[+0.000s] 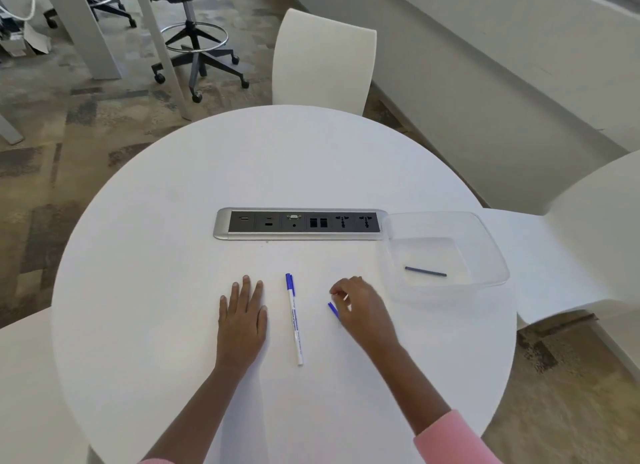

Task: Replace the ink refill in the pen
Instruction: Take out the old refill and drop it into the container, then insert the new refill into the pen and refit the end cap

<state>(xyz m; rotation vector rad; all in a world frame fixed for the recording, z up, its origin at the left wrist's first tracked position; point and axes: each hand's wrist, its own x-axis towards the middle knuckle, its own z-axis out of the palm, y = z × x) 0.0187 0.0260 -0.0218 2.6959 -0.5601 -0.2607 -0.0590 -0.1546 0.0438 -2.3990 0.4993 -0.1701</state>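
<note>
The pen (294,320) is laid between the hands by the near edge of the tabletop (166,273), for easy reach. The left hand (242,316) is spread flat, empty; a blue piece (333,309) is pinched in the curled right hand (360,307).

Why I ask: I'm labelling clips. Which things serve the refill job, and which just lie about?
Job: pen; small blue piece held by the right hand; dark blue stick in the clear tub; left hand flat on the table beside the pen.
Lying about: socket panel; white chair; wheeled stool.
</note>
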